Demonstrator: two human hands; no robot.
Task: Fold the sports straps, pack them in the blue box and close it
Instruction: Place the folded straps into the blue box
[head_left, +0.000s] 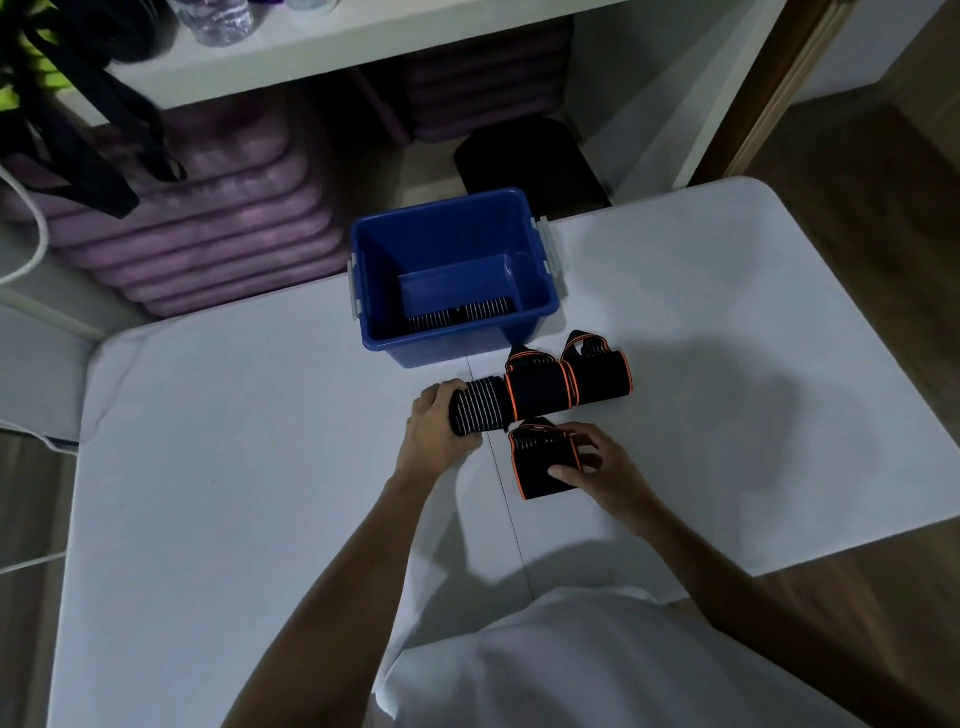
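The blue box (540, 291) stands open on the white table, and a striped strap (460, 315) lies at the front of its floor. Just in front of the box, my left hand (434, 434) grips a folded black strap with white stripes (480, 405). Two folded black straps with orange trim (540, 389) (602, 376) lie side by side to its right. Nearer to me, my right hand (605, 470) holds a third black and orange strap (543, 462) by its right edge on the table.
The white table (234, 467) has free surface left and right of my hands. Behind it are stacked purple mats (218, 208), a black stool (530, 161), and a white shelf (311, 47) with a bottle and hanging black straps. No lid is visible.
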